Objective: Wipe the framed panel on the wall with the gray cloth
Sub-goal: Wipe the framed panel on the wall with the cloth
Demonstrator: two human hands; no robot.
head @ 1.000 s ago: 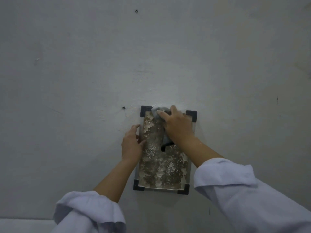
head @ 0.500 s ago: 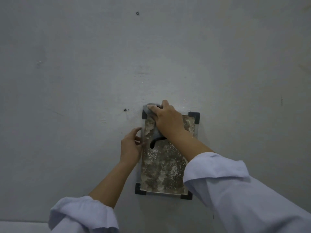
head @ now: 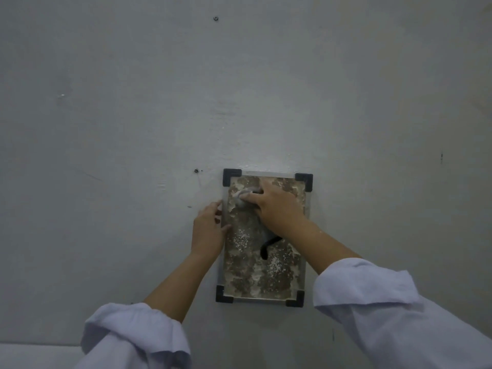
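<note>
A framed panel (head: 266, 275) with black corner pieces and a mottled brown, dusty surface hangs on the gray wall. My right hand (head: 277, 206) presses the gray cloth (head: 243, 198) flat against the panel's upper left area; most of the cloth is hidden under the hand, and a dark strip of it hangs below the wrist. My left hand (head: 209, 230) rests on the panel's left edge, with its fingers and thumb on the frame.
The gray wall (head: 133, 115) surrounds the panel, with a small screw (head: 196, 170) left of the top corner and another screw (head: 216, 18) high up. A pale ledge (head: 32, 355) shows at bottom left.
My right hand and the cloth have moved down from the panel's top edge and left corner to its upper left surface. The left hand stays on the left edge.
</note>
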